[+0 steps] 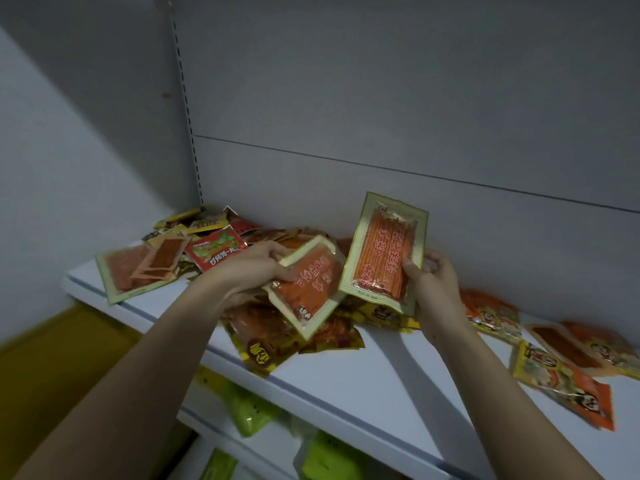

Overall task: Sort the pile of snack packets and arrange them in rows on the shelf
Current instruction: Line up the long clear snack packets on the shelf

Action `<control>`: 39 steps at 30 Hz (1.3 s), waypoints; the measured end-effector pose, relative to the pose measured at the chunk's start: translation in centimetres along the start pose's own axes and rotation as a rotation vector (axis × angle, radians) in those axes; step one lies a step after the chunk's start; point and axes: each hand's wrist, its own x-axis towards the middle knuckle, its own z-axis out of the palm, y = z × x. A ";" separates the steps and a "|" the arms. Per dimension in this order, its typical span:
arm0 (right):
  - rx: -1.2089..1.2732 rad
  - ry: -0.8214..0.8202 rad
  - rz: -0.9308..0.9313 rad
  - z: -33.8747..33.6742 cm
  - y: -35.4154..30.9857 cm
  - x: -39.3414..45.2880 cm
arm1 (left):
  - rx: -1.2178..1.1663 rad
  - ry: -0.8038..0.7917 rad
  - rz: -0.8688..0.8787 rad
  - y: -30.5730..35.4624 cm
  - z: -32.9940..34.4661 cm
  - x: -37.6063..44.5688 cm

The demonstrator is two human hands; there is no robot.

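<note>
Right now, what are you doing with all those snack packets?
A person is sorting snack packets on a white shelf. The left hand grips an orange packet with a cream border over the pile. The right hand holds up a long orange packet with a green border, nearly upright. A few packets already lie spread out to the right, but no tidy rows are made yet.

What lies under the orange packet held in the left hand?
Under the orange packet, gripped by the left hand, lie dark red and yellow packets of the pile, resting on the white shelf. Whatever lies directly beneath it is covered.
</note>
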 end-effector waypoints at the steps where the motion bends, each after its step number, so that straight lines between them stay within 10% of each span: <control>1: -0.003 0.004 0.014 1.0 0.2 -0.1 | -0.070 -0.019 0.020 -0.4 -0.9 -0.4; 16: 0.160 -0.081 0.255 9.3 3.4 -2.6 | -0.757 0.127 0.091 -3.5 1.7 1.5; 26: -0.116 -0.215 0.175 4.3 -1.0 0.9 | -1.065 -0.352 0.115 -2.8 -6.3 2.5; 34: -0.438 -0.523 0.146 3.9 -3.1 1.9 | -0.125 -0.619 -0.072 -1.8 -5.5 3.1; 39: -0.283 -0.198 -0.007 5.1 -2.9 2.8 | -0.001 -0.434 -0.004 -1.0 -4.0 2.9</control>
